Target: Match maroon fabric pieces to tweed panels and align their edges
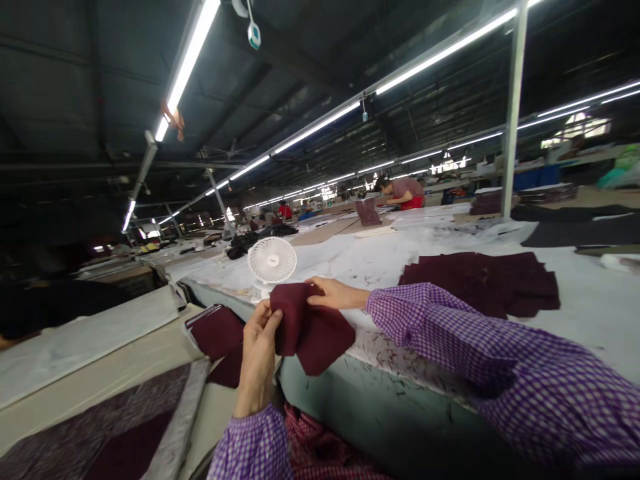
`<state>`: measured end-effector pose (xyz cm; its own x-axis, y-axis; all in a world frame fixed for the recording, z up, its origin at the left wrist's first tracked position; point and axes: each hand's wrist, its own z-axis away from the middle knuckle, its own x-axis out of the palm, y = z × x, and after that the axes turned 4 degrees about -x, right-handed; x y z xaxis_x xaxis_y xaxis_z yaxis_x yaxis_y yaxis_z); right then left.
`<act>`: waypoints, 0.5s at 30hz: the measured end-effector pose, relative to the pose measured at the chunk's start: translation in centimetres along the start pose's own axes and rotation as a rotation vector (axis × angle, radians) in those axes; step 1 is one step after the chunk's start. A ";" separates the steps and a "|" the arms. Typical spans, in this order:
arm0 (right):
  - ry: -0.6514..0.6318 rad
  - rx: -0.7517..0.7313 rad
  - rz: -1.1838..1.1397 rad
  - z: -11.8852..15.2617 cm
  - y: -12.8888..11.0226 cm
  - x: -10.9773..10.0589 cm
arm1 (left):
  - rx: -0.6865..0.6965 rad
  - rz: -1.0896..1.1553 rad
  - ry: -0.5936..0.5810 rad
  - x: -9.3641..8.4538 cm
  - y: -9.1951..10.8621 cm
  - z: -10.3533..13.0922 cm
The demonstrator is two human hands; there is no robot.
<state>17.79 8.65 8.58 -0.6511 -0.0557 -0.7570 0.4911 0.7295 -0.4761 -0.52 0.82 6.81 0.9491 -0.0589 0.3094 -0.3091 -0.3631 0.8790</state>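
Observation:
Both of my hands hold a maroon fabric piece (325, 337) up in front of me, over the near edge of the white-covered table. My left hand (261, 330) pinches its left edge between thumb and fingers. At the top edge, my right hand (333, 293) grips the cloth with the thumb in front and the fingers behind. The fabric is folded or bent near its middle, and its lower corner hangs free. Just behind it stands a small white fan (273, 260). A stack of maroon pieces (215, 331) lies to the left of my left hand.
More maroon cut fabric (483, 283) lies on the white table (345, 257) at right. Dark grey cloth (585, 230) is beyond it, near a metal post (514, 113). At lower left is a board with dark fabric (100, 423). A person (407, 192) bends over the table farther back.

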 end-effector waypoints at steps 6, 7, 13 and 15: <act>0.098 -0.004 0.115 -0.7 -3.4 0.1 | -0.033 0.156 0.307 -1.2 0.3 -0.2; 0.090 -0.019 0.125 -0.6 -3.7 -0.2 | -0.039 0.181 0.316 -1.3 0.3 -0.1; -0.061 -0.114 0.173 0.2 -4.9 -2.0 | 0.052 0.167 0.428 -2.1 0.3 -0.1; -0.050 -0.117 0.275 0.5 -5.7 -2.0 | 0.114 0.134 0.460 -2.0 0.2 -0.1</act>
<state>16.56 4.21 12.57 -0.4726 0.1233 -0.8726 0.5729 0.7954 -0.1978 -2.48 0.96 6.42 0.7682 0.2956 0.5679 -0.3938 -0.4812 0.7832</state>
